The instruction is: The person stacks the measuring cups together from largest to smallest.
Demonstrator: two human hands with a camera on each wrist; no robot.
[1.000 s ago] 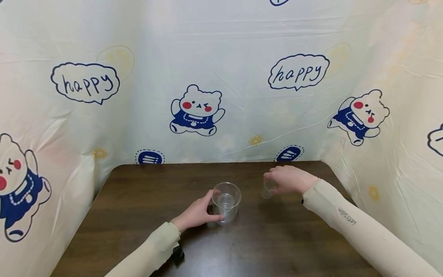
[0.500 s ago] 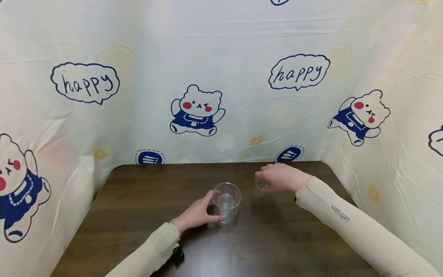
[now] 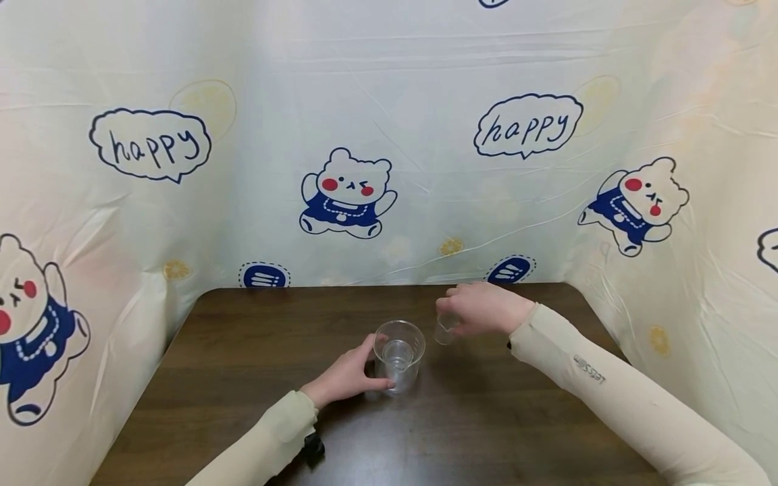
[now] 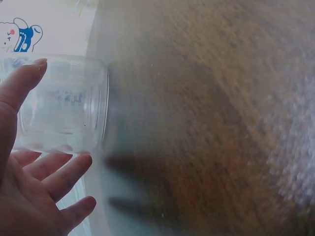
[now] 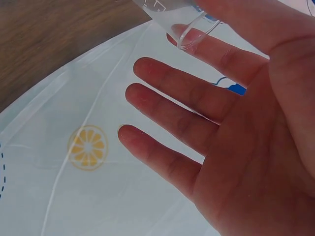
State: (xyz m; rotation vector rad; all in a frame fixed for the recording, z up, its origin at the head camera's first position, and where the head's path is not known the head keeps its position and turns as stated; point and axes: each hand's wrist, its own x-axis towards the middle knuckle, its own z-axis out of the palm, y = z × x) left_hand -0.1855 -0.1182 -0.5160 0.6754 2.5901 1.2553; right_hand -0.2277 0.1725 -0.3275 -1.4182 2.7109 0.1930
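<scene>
On the brown table a large clear glass beaker [image 3: 418, 352] stands upright, with what looks like a smaller clear vessel [image 3: 398, 355] nested inside it. My left hand [image 3: 346, 372] holds the large beaker from the left, thumb on the near side and fingers on the far side. In the left wrist view, thumb and fingertips lie against the beaker [image 4: 74, 105]. To the right of it, my right hand [image 3: 483, 307] pinches a small clear beaker [image 3: 444, 333] above the table. The right wrist view shows this small beaker [image 5: 170, 14] tilted between thumb and index finger, the other fingers extended.
The dark wooden table [image 3: 425, 439] extends around both hands. A pale printed curtain [image 3: 425, 135] hangs behind its back edge and along both sides. A small black object [image 3: 313, 449] sits at the left wrist.
My right hand has moved left with the small beaker, closer to the large beaker. The left hand and the large beaker have stayed in place.
</scene>
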